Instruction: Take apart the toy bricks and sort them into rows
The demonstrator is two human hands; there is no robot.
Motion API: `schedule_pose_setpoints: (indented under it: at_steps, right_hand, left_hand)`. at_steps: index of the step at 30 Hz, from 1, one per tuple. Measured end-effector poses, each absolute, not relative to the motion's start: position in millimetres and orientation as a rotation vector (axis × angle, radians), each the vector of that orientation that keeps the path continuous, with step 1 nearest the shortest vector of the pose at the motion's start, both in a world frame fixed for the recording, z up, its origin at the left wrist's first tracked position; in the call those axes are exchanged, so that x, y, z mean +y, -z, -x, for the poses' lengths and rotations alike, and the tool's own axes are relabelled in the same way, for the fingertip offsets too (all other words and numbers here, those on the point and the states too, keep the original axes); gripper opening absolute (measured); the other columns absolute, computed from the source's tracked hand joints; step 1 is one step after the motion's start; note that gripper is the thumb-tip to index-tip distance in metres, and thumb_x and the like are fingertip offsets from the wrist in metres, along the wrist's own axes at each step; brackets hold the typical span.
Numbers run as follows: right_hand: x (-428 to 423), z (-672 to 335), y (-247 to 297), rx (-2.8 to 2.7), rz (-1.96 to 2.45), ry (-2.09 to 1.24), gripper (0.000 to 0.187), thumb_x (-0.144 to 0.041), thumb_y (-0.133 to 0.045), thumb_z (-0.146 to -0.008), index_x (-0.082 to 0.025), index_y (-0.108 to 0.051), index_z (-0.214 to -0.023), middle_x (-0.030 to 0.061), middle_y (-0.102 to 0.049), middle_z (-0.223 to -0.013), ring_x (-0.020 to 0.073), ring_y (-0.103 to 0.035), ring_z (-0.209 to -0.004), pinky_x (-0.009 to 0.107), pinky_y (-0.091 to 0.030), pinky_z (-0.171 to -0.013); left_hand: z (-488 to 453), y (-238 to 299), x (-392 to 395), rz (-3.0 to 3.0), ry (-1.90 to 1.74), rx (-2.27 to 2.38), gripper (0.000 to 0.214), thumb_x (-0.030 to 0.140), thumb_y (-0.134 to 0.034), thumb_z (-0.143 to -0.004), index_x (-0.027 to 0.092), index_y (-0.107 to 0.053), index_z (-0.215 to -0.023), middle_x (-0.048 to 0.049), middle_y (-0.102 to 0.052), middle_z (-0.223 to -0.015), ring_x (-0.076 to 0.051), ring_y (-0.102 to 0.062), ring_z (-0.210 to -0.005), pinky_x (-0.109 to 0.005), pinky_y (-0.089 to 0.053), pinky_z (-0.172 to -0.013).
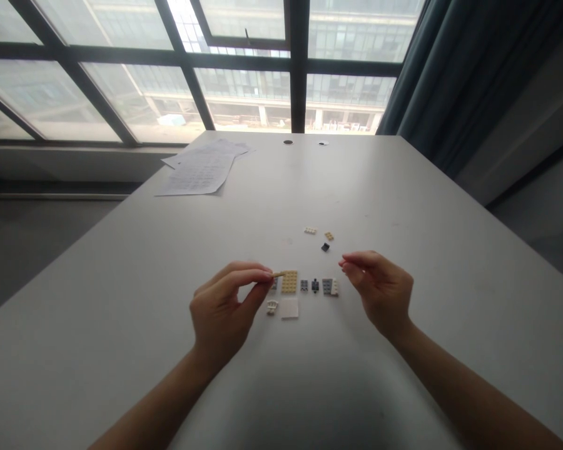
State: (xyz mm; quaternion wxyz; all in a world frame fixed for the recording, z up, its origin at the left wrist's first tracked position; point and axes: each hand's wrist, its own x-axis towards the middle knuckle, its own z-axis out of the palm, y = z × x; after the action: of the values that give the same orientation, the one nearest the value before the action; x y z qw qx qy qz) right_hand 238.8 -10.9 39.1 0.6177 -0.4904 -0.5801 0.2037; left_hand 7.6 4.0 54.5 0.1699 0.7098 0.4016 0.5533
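Observation:
Between the thumb and fingers of my left hand [232,303] is a thin tan building-block plate [278,274], seen nearly edge-on. Just beyond it a wider tan studded plate [289,282] lies flat. My right hand [380,290] is raised at the right with its fingertips pinched together; whatever is in them, if anything, is too small to make out. In a row between the hands are a small grey piece [304,285], a dark grey piece [314,285] and a grey plate [327,287] beside a white brick [334,287]. A white smooth tile [289,309] and a white piece [272,307] lie nearer.
Farther back are a white studded strip [310,231], a small tan plate [329,236] and a black piece [325,247]. Printed papers [199,169] cover the far left of the white table [136,281]. Windows rise behind, with a dark curtain [455,81] at right.

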Motion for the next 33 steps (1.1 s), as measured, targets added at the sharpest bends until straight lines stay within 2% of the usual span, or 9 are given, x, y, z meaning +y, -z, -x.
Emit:
schedule_pose_setpoints:
  at_steps: [5, 13, 17, 21, 27, 30, 33]
  right_hand:
    - [-12, -241, -45, -1.377, 1.115, -0.536, 0.008, -0.026, -0.068, -0.083, -0.022, -0.072, -0.089, 0.0035, -0.073, -0.081, 0.0171, -0.069, -0.073, 0.030, -0.056, -0.067]
    - [-14, -251, -71, -1.738, 1.052, -1.125, 0.017, -0.033, -0.073, -0.078, -0.018, -0.071, -0.086, 0.0042, -0.073, -0.079, 0.0160, -0.068, -0.070, 0.026, -0.057, -0.062]
    - [-20, -248, -78, -1.979, 1.005, -1.254, 0.009, -0.027, -0.074, -0.078, -0.019, -0.071, -0.082, 0.0002, -0.071, -0.071, 0.0130, -0.065, -0.064, 0.022, -0.054, -0.060]
    - [-24, -245, -80, -2.186, 1.015, -1.220, 0.002, -0.019, -0.070, -0.079, -0.020, -0.069, -0.080, -0.0030, -0.066, -0.065, 0.0103, -0.060, -0.058, 0.019, -0.049, -0.055]
    - [-10, -269, -78, -2.194, 1.253, -0.873, 0.021, -0.020, -0.062, -0.085, -0.025, -0.070, -0.104, -0.0025, -0.067, -0.073, 0.0109, -0.058, -0.060, 0.022, -0.047, -0.059]
    - [3, -287, -69, -2.144, 1.396, -0.755, 0.016, -0.021, -0.060, -0.086, -0.024, -0.073, -0.095, -0.0015, -0.067, -0.073, 0.0110, -0.057, -0.059, 0.023, -0.045, -0.058]
    - [15, -301, -52, -2.017, 1.495, -0.883, 0.016, -0.024, -0.064, -0.081, -0.021, -0.072, -0.094, -0.0028, -0.065, -0.065, 0.0117, -0.058, -0.057, 0.023, -0.043, -0.054]
  left_hand:
    - [-13, -53, 1, -2.151, -1.572, 1.019, 0.012, 0.010, -0.068, -0.080, 0.021, -0.070, -0.086, -0.0015, -0.071, -0.087, -0.013, -0.068, -0.078, -0.024, -0.057, -0.069]
    - [-17, -51, -17, -2.674, -1.444, 0.624, 0.018, 0.010, -0.062, -0.084, 0.021, -0.069, -0.096, -0.0050, -0.073, -0.092, -0.018, -0.067, -0.082, -0.030, -0.058, -0.070]
    - [-18, -48, -23, -2.961, -1.291, 0.322, 0.020, 0.010, -0.052, -0.087, 0.018, -0.070, -0.093, -0.0075, -0.073, -0.096, -0.019, -0.068, -0.084, -0.032, -0.058, -0.071]
    - [-24, -46, -25, -3.004, -1.282, 0.172, 0.016, 0.006, -0.056, -0.082, 0.012, -0.070, -0.087, -0.0110, -0.072, -0.092, -0.020, -0.067, -0.084, -0.030, -0.057, -0.071]
    - [-30, -33, -28, -3.045, -1.124, 0.152, 0.023, 0.008, -0.048, -0.087, 0.013, -0.069, -0.093, -0.0092, -0.071, -0.086, -0.019, -0.066, -0.078, -0.032, -0.055, -0.067]
    - [-36, -25, -32, -3.041, -1.081, 0.118, 0.018, 0.010, -0.053, -0.086, 0.012, -0.069, -0.093, -0.0087, -0.070, -0.082, -0.018, -0.065, -0.074, -0.032, -0.053, -0.063]
    - [-39, -22, -35, -3.028, -1.033, 0.107, 0.014, 0.009, -0.057, -0.084, 0.010, -0.068, -0.093, -0.0082, -0.068, -0.079, -0.018, -0.064, -0.072, -0.031, -0.052, -0.064]
